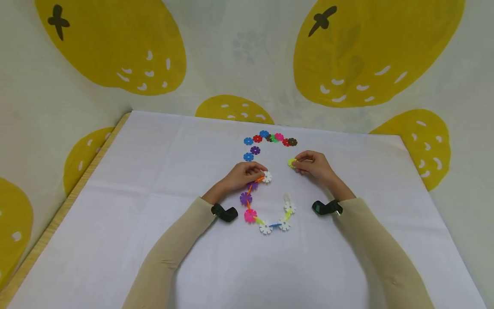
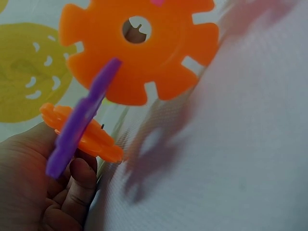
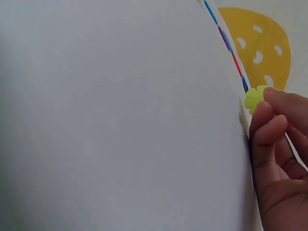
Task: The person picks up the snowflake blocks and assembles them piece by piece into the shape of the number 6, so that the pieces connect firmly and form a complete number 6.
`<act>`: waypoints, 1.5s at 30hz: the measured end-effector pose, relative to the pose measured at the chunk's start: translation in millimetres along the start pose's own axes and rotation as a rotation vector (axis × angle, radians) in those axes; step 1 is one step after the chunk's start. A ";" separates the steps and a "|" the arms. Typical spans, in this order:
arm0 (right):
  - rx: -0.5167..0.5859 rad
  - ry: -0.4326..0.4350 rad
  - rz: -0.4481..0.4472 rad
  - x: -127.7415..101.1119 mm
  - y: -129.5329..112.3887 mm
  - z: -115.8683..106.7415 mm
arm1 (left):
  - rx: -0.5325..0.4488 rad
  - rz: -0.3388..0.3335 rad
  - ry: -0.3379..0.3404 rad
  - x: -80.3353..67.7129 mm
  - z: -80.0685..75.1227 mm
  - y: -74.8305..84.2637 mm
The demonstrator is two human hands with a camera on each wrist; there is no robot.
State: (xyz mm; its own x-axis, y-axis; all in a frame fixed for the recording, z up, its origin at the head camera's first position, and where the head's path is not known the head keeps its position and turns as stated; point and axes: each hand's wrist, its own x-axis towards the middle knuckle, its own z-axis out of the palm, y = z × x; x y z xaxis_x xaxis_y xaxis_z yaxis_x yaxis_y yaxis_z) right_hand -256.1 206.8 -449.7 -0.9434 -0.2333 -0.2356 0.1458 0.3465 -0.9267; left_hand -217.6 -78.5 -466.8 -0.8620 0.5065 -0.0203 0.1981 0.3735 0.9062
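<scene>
A curved chain of interlocked, notched plastic discs lies in front of me, with white, purple, orange, blue, yellow and pink discs [image 1: 250, 216] in it. My left hand [image 1: 245, 175] pinches its upper end, near an orange disc [image 2: 91, 137] and a white disc [image 1: 266, 177]. Close up in the left wrist view, a purple disc [image 2: 82, 118] is slotted across the orange one, and a larger-looking orange disc [image 2: 168, 72] stands nearby. My right hand [image 1: 314, 166] pinches a single yellow disc [image 1: 292, 163] between thumb and fingers, apart from the chain.
Loose discs lie beyond my hands: blue [image 1: 248, 141], red [image 1: 257, 138], purple [image 1: 255, 150], green, pink [image 1: 279, 137] and brown [image 1: 293, 141]. A white cloth [image 1: 115, 214] covers the table. Behind it hangs a patterned curtain [image 1: 239, 56].
</scene>
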 end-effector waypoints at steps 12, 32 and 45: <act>0.060 -0.088 -0.030 -12.9 -1.9 20.3 | 0.008 -0.013 0.002 1.6 -0.7 1.9; 0.025 -0.272 -0.145 -18.2 -3.5 38.3 | -0.015 -0.010 -0.003 2.9 -1.5 3.3; 0.003 -0.239 -0.205 -13.8 0.1 47.8 | -0.010 -0.008 0.006 0.5 -2.9 0.1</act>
State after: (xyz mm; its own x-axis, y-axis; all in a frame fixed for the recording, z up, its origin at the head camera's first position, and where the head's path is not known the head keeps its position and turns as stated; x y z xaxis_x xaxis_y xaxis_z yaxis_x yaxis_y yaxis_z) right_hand -228.8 166.6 -460.6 -0.8567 -0.5048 -0.1058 -0.0389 0.2678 -0.9627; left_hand -219.3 -80.5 -465.5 -0.8663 0.4988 -0.0246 0.1871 0.3698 0.9101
